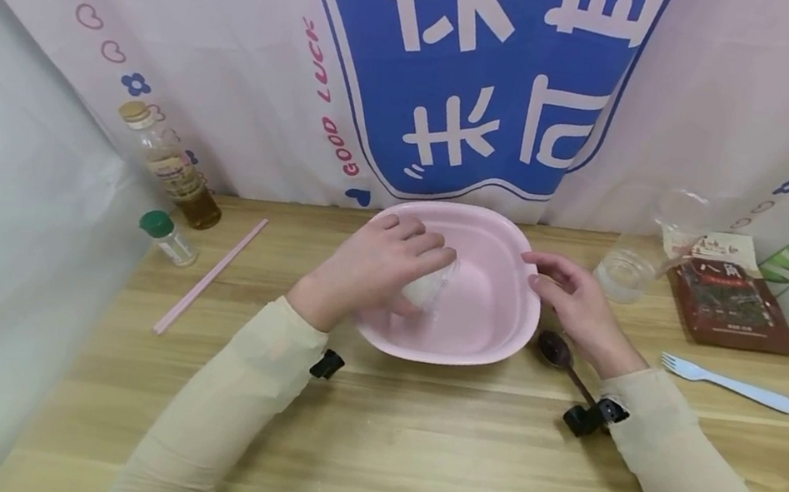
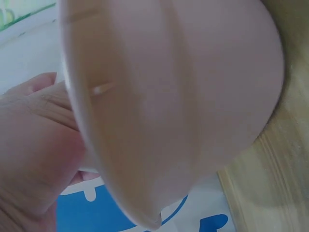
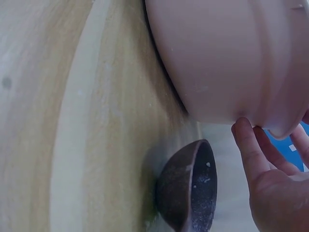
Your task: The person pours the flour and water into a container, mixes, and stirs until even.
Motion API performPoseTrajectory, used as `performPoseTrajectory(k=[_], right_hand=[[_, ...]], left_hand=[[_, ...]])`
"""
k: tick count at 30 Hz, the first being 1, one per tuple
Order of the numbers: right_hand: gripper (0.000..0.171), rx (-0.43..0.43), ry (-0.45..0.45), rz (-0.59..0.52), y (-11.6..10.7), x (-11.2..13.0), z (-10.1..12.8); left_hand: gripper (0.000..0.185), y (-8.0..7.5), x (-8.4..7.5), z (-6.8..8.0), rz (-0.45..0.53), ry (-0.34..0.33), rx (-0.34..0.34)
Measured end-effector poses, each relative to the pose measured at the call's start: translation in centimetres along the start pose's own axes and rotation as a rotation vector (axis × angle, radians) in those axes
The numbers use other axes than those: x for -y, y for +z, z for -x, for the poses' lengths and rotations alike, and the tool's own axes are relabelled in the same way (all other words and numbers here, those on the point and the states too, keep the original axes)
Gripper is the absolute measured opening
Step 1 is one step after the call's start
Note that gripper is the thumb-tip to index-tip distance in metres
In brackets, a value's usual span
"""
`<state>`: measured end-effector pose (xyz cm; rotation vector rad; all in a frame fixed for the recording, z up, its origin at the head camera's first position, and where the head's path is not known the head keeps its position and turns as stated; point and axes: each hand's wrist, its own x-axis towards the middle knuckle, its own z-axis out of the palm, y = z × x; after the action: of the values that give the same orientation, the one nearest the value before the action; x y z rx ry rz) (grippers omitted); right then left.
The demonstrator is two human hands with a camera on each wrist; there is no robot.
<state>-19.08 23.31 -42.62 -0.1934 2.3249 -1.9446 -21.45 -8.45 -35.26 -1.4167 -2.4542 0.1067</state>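
A pink plastic basin point(image 1: 496, 328) stands mid-table; its outer wall point(image 2: 183, 96) fills the left wrist view. My left hand point(image 1: 415, 270) reaches over the near-left rim into the basin, fingers curled round a small white translucent thing point(image 1: 428, 291); I cannot tell what it is. My right hand point(image 1: 544, 272) lies at the basin's right rim with relaxed fingers. In the right wrist view its fingertips point(image 3: 244, 130) touch the basin's outer wall point(image 3: 227, 58) just under the rim. A dark brown spoon point(image 1: 556, 349) lies on the table below that hand, bowl point(image 3: 190, 188) beside the basin.
At the left stand an oil bottle point(image 1: 173, 173) and a small green-capped jar point(image 1: 170, 238), with pink chopsticks point(image 1: 208, 279) lying nearby. On the right are a clear glass cup point(image 1: 621, 275), a brown packet point(image 1: 730, 303) and a pale blue fork point(image 1: 727, 383). A printed curtain hangs behind.
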Motion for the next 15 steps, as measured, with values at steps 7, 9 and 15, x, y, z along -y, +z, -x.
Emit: performPoseTrajectory(k=[7, 9, 15], right_hand=[[0.043, -0.003, 0.015, 0.009, -0.07, 0.18, -0.05], [0.043, -0.004, 0.018, 0.010, -0.06, 0.21, -0.06], [0.043, -0.001, 0.021, 0.010, -0.13, 0.21, -0.04]], left_hand=[[0.078, -0.28, 0.31, 0.15, 0.026, -0.020, 0.009], [0.078, -0.19, 0.39, 0.25, 0.030, -0.020, 0.004], [0.074, -0.17, 0.42, 0.40, -0.006, -0.002, 0.002]])
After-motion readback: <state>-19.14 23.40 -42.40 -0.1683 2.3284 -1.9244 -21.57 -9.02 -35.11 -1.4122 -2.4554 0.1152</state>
